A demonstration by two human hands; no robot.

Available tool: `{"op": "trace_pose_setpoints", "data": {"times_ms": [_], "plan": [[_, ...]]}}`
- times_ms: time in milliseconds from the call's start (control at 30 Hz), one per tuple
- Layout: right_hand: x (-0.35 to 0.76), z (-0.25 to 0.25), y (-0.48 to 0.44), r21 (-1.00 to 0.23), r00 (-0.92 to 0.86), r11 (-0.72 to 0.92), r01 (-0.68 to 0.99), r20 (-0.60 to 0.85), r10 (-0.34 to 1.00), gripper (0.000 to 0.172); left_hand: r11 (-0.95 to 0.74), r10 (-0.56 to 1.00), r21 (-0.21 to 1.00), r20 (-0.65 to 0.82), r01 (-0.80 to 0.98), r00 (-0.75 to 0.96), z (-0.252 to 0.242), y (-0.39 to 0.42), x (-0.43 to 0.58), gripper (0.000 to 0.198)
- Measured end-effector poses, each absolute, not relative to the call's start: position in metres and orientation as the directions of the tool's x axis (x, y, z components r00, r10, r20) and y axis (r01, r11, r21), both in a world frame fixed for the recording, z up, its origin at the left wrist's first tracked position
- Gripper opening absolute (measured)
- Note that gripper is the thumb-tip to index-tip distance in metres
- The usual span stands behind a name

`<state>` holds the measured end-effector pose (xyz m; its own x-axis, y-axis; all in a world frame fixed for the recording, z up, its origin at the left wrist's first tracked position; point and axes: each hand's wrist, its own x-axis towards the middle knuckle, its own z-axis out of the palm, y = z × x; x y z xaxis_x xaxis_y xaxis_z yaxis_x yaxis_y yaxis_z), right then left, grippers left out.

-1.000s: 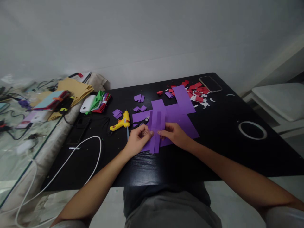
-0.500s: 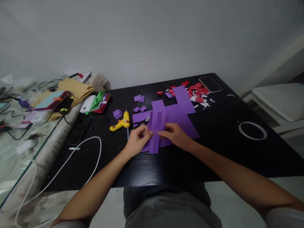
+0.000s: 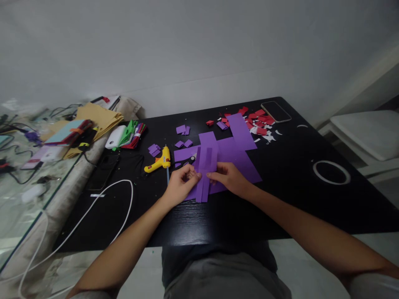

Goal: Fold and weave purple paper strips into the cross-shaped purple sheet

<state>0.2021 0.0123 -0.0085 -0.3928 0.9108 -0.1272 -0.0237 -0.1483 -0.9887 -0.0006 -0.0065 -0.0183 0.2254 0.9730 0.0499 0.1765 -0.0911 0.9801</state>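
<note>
Folded purple paper strips [image 3: 204,185] stand between my two hands above the black table. My left hand [image 3: 181,182] pinches their left edge between thumb and fingers. On the right edge, the thumb and curled fingers of my right hand [image 3: 229,177] grip the same strips. Behind and beneath lie larger purple paper sheets [image 3: 241,164], with another purple sheet [image 3: 241,131] overlapping at the back. Scissors [image 3: 188,160] with dark handles lie just beyond my left hand, partly hidden by paper. A yellow glue gun [image 3: 159,161] rests to their left.
Small purple paper pieces [image 3: 182,130] lie in groups at the back. Red and white scraps [image 3: 262,124] are scattered near a phone [image 3: 276,111]. A roll of tape [image 3: 331,172] lies at right. A white cable [image 3: 130,199] loops at left, near a dark phone [image 3: 102,172].
</note>
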Motion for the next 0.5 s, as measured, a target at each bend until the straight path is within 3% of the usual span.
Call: {"op": "trace_pose_setpoints", "data": {"times_ms": [500], "plan": [[0.2025,-0.0086,0.0126,-0.989,-0.394,-0.145,-0.004,-0.132,0.910,0.023,-0.090,0.975,0.979,0.049,0.182,0.218,-0.0163,-0.0060,0.0005,0.028]]}}
